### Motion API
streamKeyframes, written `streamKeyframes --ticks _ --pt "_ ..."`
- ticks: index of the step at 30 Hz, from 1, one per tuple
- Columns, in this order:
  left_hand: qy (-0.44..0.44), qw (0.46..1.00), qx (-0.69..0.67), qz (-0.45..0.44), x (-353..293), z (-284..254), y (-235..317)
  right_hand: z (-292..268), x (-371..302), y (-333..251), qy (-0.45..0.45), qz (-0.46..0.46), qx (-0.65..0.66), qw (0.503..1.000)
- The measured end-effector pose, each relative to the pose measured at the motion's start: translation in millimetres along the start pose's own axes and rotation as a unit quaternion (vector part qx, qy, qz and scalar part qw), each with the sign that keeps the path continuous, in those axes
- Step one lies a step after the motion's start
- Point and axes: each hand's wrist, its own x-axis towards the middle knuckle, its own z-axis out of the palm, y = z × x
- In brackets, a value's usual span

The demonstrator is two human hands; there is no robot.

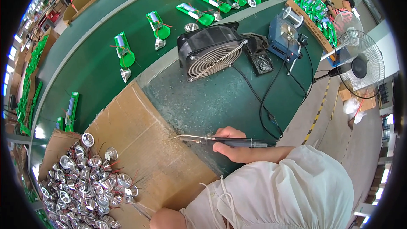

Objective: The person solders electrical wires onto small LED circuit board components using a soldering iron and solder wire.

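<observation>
My right hand [231,144] is wrapped round the black handle of a soldering iron [250,143], which lies level and points left. Its metal tip reaches the edge of a flattened cardboard sheet [127,123] strewn with tiny scraps. I cannot make out my left hand; only a rounded patch of bare skin shows at the lower edge beside my white clothing. On the cardboard's left lies a heap of shiny silver reflector cups [85,182] with thin red and dark wires.
A black fan with a wire guard [216,61] stands on the green bench, beside a blue soldering unit [285,38] with trailing cables. Green lamp housings [124,51] with reflectors line the conveyor behind. A pedestal fan [360,65] and a seated person [344,10] are at right.
</observation>
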Motion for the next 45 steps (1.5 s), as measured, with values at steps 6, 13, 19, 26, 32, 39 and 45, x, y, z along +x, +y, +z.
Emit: streamKeyframes --ticks 6,13,19,26,32,39,45 --pt "-0.217 0.736 -0.637 0.080 5 17 112 3 11 -4 -0.039 0.025 -0.002 0.999" --pt "-0.316 0.534 -0.665 0.415 -55 59 316 -10 7 0 -0.009 -0.031 0.061 0.998" --pt "-0.525 0.673 -0.187 0.487 -152 254 376 -1 12 10 -0.063 -0.054 0.120 0.989" --pt "-0.397 0.677 -0.226 0.577 -156 251 362 -3 15 7 -0.044 -0.117 0.116 0.985" --pt "-0.336 0.551 -0.546 0.534 -111 280 368 2 12 5 -0.040 -0.113 0.116 0.986" --pt "-0.531 0.412 -0.598 0.436 -63 40 192 -6 6 -3 0.045 0.013 0.077 0.996" --pt "-0.493 0.441 -0.601 0.449 -120 -22 73 -3 4 1 0.050 0.052 0.190 0.979"
